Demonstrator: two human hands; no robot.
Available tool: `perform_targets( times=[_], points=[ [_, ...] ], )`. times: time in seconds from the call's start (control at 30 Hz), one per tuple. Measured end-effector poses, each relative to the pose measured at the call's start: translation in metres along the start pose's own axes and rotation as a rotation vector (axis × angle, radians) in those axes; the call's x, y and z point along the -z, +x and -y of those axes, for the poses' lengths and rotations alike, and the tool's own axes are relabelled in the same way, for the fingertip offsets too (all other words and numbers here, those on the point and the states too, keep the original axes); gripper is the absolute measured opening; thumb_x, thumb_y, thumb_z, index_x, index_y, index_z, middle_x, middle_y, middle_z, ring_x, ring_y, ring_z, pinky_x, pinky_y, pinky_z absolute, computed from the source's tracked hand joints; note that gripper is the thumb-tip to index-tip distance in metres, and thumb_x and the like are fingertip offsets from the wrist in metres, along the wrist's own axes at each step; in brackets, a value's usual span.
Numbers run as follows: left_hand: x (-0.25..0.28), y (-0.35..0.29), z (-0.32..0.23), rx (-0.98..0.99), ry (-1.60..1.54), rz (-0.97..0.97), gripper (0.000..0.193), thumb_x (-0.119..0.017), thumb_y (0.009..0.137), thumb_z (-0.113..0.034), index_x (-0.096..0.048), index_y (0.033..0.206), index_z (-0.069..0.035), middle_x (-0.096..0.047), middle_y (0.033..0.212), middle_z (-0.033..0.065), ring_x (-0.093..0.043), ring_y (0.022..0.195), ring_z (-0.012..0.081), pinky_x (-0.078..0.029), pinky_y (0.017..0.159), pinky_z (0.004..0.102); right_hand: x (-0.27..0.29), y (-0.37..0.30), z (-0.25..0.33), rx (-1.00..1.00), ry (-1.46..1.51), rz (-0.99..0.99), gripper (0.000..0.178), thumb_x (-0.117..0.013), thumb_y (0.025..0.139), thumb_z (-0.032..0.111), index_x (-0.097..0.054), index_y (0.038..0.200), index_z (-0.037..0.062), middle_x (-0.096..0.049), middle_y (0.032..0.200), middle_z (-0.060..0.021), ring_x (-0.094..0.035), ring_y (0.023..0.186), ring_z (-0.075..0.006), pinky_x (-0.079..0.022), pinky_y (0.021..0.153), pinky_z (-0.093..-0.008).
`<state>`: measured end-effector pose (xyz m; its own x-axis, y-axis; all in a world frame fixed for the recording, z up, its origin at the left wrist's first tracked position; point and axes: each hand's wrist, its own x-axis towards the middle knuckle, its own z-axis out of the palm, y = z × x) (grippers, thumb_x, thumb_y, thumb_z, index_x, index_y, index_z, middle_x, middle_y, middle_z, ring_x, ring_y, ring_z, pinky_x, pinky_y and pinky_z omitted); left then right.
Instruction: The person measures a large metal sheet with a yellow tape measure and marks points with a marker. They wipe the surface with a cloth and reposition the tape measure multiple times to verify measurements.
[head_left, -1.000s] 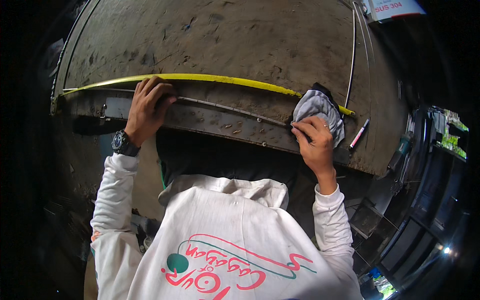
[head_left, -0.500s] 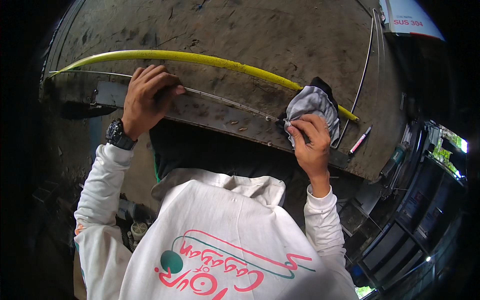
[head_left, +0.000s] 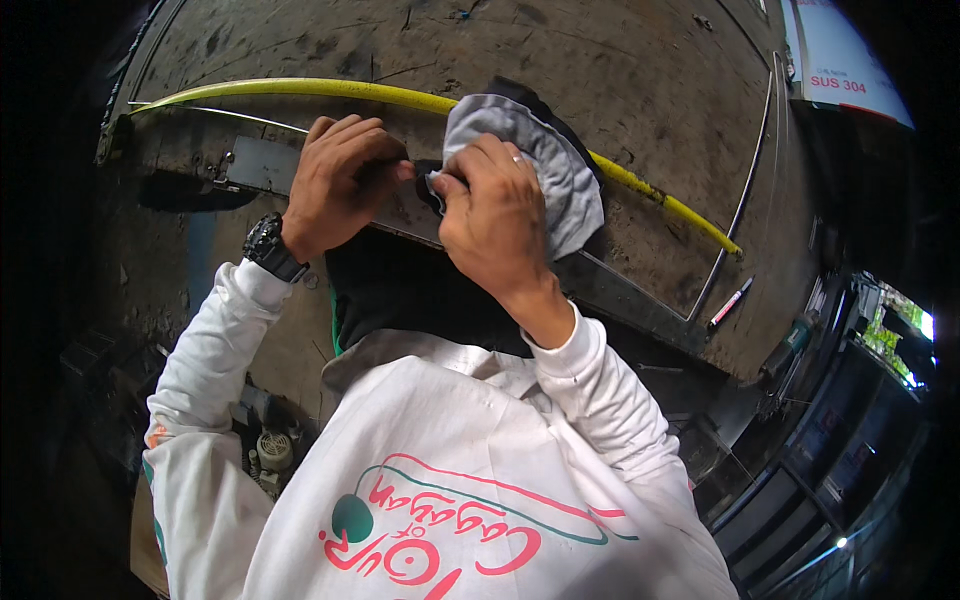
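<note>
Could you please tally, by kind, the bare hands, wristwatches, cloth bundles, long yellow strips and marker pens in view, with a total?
Bare hands: 2 (left hand, right hand)
Wristwatch: 1
Grey and black cloth bundle: 1
Long yellow strip, passing behind the cloth: 1
Marker pen: 1
Total: 6

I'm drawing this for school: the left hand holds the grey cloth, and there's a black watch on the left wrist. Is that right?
Not quite: the head view shows the right hand holding the grey cloth. The black watch is on the left wrist.
</note>
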<state>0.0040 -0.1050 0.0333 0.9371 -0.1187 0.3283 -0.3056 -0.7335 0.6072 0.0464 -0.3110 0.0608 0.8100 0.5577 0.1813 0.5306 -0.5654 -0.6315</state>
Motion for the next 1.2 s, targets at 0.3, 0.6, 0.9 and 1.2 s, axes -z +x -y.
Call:
perform_targets(
  times=[0.3,0.6,0.9,1.2],
  points=[
    [-0.007,-0.001,0.002,-0.044,-0.013,-0.024,0.017,-0.081,0.085,-0.023,-0.070,0.089,-0.011,-0.061,0.082,0.0008,-0.059,0.081,0.0222,-0.039,0.079,0.0358,0.065,-0.037,-0.033,-0.111,-0.102,0.270,0.017,-0.066,0.096,0.015,-0.072,0.091,-0.0004,-0.067,0.093,-0.0163,-0.064,0.091,-0.0351,-0.045,0.080,-0.0463],
    [-0.004,-0.004,0.003,-0.019,-0.014,-0.004,0.020,-0.080,0.087,-0.026,-0.069,0.089,-0.009,-0.062,0.081,0.0015,-0.059,0.082,0.0231,-0.038,0.079,0.0361,0.100,-0.073,-0.053,-0.126,-0.075,0.299,0.008,-0.060,0.096,0.005,-0.059,0.095,-0.0021,-0.059,0.091,-0.0169,-0.056,0.088,-0.0397,-0.042,0.079,-0.0437],
    [-0.004,-0.001,0.001,-0.037,-0.005,0.008,0.019,-0.078,0.088,-0.026,-0.068,0.089,-0.010,-0.064,0.083,0.0007,-0.061,0.083,0.0222,-0.039,0.079,0.0370,0.036,-0.040,-0.019,-0.037,-0.227,0.090,0.006,-0.065,0.089,0.004,-0.063,0.089,-0.0009,-0.060,0.095,-0.0184,-0.059,0.094,-0.0373,-0.044,0.084,-0.0479],
    [-0.003,-0.005,0.003,-0.056,-0.064,0.047,0.014,-0.080,0.086,-0.021,-0.071,0.089,-0.011,-0.064,0.086,0.0008,-0.061,0.086,0.0215,-0.039,0.078,0.0363,0.004,-0.020,0.000,0.142,-0.263,0.016,0.010,-0.072,0.087,0.008,-0.065,0.093,0.0033,-0.063,0.096,-0.0133,-0.062,0.093,-0.0348,-0.046,0.083,-0.0449]
  ],
)
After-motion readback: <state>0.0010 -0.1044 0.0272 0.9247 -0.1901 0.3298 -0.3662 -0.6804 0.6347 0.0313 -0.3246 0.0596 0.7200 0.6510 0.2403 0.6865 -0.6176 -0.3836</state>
